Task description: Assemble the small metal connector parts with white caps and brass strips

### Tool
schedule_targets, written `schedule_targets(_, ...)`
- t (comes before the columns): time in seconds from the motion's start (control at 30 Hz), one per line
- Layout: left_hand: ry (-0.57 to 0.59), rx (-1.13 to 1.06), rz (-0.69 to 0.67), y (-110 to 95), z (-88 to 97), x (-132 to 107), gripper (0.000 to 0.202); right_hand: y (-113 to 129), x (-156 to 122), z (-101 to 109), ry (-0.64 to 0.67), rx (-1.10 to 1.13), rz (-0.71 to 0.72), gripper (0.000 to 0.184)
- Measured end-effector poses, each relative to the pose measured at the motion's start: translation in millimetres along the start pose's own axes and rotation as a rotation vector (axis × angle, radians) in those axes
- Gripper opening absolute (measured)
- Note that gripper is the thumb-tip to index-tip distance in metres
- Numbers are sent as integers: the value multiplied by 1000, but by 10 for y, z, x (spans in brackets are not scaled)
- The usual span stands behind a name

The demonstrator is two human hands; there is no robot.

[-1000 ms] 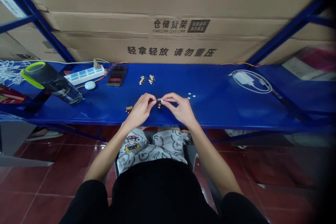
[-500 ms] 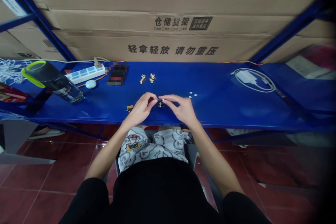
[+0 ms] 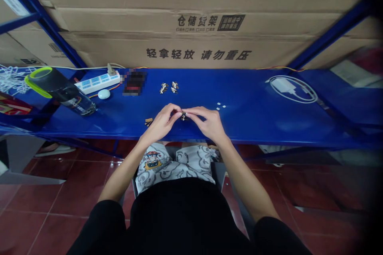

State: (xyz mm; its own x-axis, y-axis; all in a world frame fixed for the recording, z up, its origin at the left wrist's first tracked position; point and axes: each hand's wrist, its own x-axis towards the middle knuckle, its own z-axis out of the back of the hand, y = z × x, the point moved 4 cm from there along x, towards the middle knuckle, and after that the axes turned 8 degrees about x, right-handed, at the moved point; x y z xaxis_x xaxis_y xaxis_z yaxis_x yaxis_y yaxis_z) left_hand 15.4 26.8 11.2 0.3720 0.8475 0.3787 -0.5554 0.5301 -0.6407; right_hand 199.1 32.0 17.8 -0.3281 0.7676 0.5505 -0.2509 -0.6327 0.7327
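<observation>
My left hand and my right hand meet above the front part of the blue shelf, both in a fingertip pinch. Between the fingertips is a small dark part with a white end, too small to name. Just below them lies a little dark-and-white piece. Beside my left wrist is a tan piece with thin dark sticks. Small white discs lie to the right of my right hand. Farther back sit two clusters of small white-and-brown pieces.
At the left stand a dark bottle with a green rim, a white power strip, a white oval object and a blurred dark box. A white charger with coiled cable lies right. Cardboard boxes rise behind.
My hands stay together in nearly the same place, with only slight finger movement around the small part. The whole view has shifted a little.
</observation>
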Motion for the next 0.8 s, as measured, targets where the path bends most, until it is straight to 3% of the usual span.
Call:
schedule_targets(0.3, -6, 0, 1, -53, 17, 1, 13, 26, 20, -28, 61, 69, -7, 19)
schedule_targets(0.57, -41, 50, 9, -55, 5, -7, 14, 22, 24, 10, -29, -19, -28, 13)
schedule_targets(0.8, -41, 115, -6, -66, 5, -5, 11, 39, 34, -2, 21, -51, -34, 13)
